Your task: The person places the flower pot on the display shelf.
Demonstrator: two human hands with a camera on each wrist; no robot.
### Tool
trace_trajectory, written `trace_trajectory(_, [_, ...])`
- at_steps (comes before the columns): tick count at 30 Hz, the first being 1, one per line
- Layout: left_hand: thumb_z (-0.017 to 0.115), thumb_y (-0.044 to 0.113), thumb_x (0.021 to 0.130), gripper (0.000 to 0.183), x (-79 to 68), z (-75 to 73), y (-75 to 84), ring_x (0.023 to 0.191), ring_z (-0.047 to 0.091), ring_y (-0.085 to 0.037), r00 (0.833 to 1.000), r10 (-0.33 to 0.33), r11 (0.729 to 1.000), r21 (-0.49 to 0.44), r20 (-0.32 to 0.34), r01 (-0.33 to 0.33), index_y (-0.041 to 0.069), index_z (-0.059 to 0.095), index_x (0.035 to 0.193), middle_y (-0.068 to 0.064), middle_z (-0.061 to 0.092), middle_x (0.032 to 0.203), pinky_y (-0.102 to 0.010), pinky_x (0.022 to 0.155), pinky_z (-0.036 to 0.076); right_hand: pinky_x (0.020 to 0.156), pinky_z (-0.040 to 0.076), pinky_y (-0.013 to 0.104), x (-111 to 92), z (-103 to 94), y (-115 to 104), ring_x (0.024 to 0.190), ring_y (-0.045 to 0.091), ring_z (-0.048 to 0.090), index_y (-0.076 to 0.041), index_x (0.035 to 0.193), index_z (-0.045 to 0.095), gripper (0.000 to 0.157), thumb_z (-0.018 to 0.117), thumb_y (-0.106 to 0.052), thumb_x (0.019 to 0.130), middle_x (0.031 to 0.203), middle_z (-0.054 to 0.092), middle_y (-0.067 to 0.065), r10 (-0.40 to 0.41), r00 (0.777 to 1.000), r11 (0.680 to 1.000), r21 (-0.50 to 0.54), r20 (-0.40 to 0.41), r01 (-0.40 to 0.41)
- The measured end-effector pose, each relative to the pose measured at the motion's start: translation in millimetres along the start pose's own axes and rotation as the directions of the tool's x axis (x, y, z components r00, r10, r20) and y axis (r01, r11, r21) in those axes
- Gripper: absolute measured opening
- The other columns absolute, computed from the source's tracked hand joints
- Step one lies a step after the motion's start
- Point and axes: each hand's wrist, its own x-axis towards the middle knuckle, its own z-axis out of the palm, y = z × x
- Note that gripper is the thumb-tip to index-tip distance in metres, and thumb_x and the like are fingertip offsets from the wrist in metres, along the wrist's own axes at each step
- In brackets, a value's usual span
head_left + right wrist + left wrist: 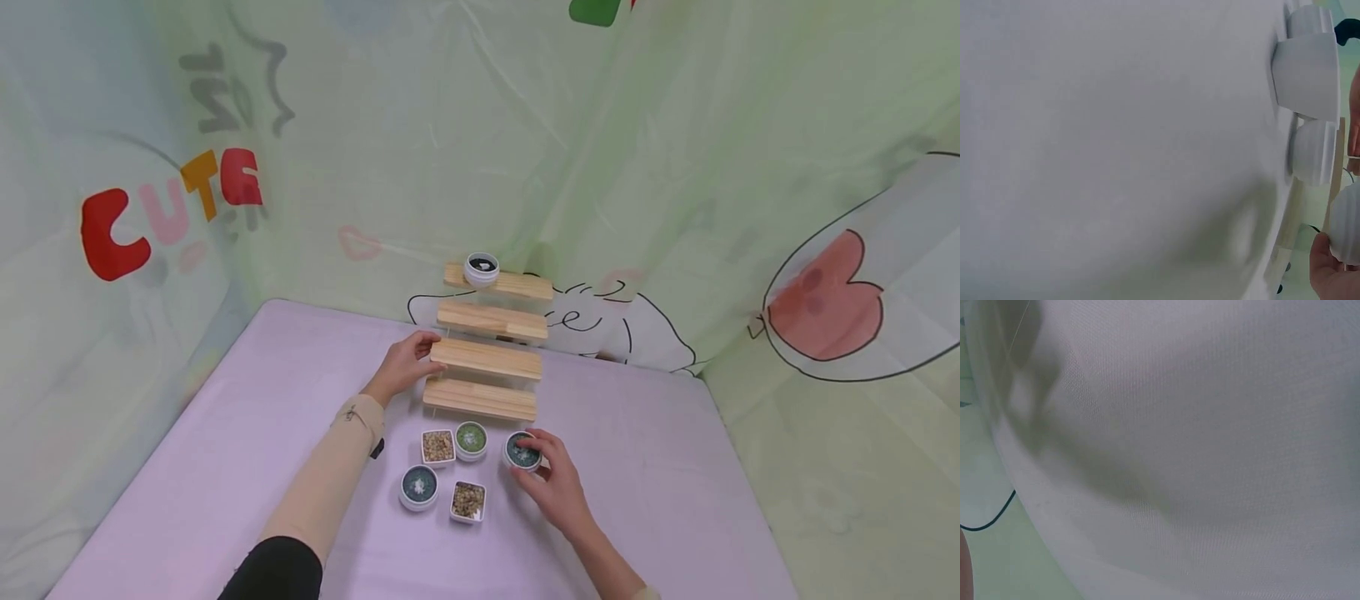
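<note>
A wooden tiered stand (pixel 486 358) stands toward the back of the table. My left hand (pixel 405 365) holds the left end of its second step from the bottom, thumb in front. In my right hand (pixel 553 483) is a round white pot (pixel 522 451) with dark teal filling, pinched between thumb and fingers. The right wrist view shows this held pot (pixel 1346 222) raised off the cloth. Left of it are a round pot with green filling (pixel 471 439), another teal-filled pot (pixel 419 486), and two square pots of pebbles (pixel 438 447). The left wrist view shows mostly cloth.
A round white pot with dark filling (pixel 482 268) sits on the left part of the stand's top step. Pale lilac cloth (pixel 645 500) covers the table. Printed fabric curtains (pixel 360 167) hang behind and at both sides.
</note>
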Motion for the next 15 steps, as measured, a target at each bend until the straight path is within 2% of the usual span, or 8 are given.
trace_trajectory(7, [0.081, 0.015, 0.081, 0.059, 1.5, -0.5, 0.5, 0.125, 0.055, -0.028, 1.000, -0.002, 1.000, 0.009, -0.004, 0.002, 0.000, 0.054, 0.132, -0.017, 0.056, 0.134, -0.030, 0.105, 0.047, 0.091, 0.058, 0.036, 23.8, -7.0, -13.4, 0.125, 0.031, 0.049, -0.005, 0.115, 0.065, 0.035, 0.078, -0.004, 0.083, 0.138, 0.048, 0.013, 0.034, 0.999, 0.999, -0.022, -0.006, -0.034])
trace_trajectory(15, [0.080, 0.014, 0.082, 0.059, 0.0, -0.2, 0.3, 0.126, 0.054, -0.029, 1.000, -0.013, 1.000, 0.001, 0.005, 0.013, 0.000, 0.054, 0.132, -0.017, 0.056, 0.134, -0.032, 0.106, 0.047, 0.095, 0.055, 0.039, 63.2, -19.1, -30.9, 0.126, 0.028, 0.047, -0.003, 0.119, 0.062, 0.036, 0.075, -0.006, 0.085, 0.140, 0.045, 0.014, 0.041, 0.997, 0.999, 0.002, -0.062, -0.041])
